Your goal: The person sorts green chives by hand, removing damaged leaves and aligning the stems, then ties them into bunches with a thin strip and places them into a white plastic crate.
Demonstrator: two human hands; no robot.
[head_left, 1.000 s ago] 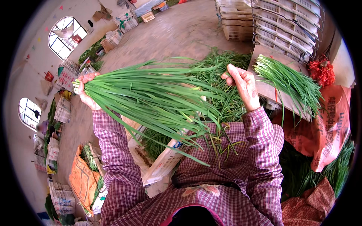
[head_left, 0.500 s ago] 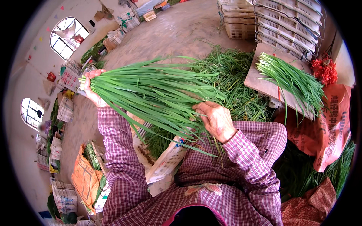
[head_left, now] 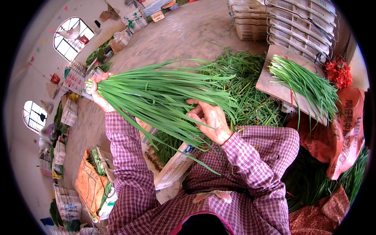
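My left hand [head_left: 101, 91] is closed around the pale stem ends of a bunch of garlic chives [head_left: 156, 92], held sideways so its long green leaves fan out to the right. At the leaf side of the bunch, my right hand [head_left: 211, 121] has bent fingers, thumb and forefinger apart, touching or just over the leaves. Nothing shows gripped in it. On a board [head_left: 270, 84] to the right lies another bunch of garlic chives [head_left: 303, 82], white ends toward the far left.
A heap of loose leaves [head_left: 250, 102] covers the floor ahead. White crates [head_left: 301, 27] are stacked at the far right. Red ties [head_left: 337, 74] hang beside the board above a red sack [head_left: 346, 129]. A white crate [head_left: 174, 166] with greens stands by my lap; an orange sack [head_left: 90, 184] lies left.
My right hand has moved slightly left along the leaves, and its fingers have parted from the stray blades they pinched. Thin loose blades now lie by my knee. The left hand keeps its hold.
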